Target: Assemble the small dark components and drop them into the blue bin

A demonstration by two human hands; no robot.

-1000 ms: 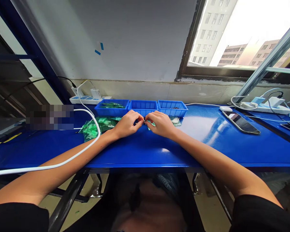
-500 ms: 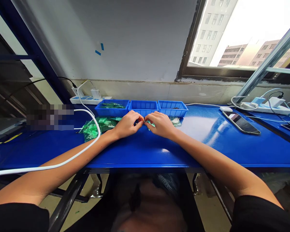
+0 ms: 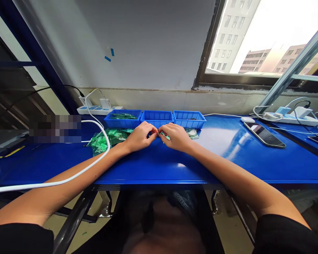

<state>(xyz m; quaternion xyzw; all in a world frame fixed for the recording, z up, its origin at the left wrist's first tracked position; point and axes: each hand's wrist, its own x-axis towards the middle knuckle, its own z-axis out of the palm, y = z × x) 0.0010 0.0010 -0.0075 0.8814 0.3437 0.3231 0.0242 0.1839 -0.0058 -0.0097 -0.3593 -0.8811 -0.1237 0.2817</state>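
Over the blue table [image 3: 164,169], my left hand [image 3: 140,136] and my right hand [image 3: 175,136] meet with thumbs and fingertips pinched together. Whatever sits between the fingertips is tiny and mostly covered, so its kind cannot be made out. A bit of green shows behind my right fingers. Clear bags of green pieces [image 3: 98,142] lie beside and behind my left hand. Another clear bag with pale pieces [image 3: 193,133] peeks out behind my right hand. Just beyond both hands stand a left blue bin [image 3: 122,122] with green pieces, a middle blue bin [image 3: 157,116] and a right blue bin [image 3: 190,123] with small dark bits.
A white cable [image 3: 76,173] passes across my left forearm. One power strip [image 3: 95,109] sits at the back left, another power strip [image 3: 294,119] at the back right. To the right lie a phone [image 3: 265,134] and a small white case [image 3: 247,120].
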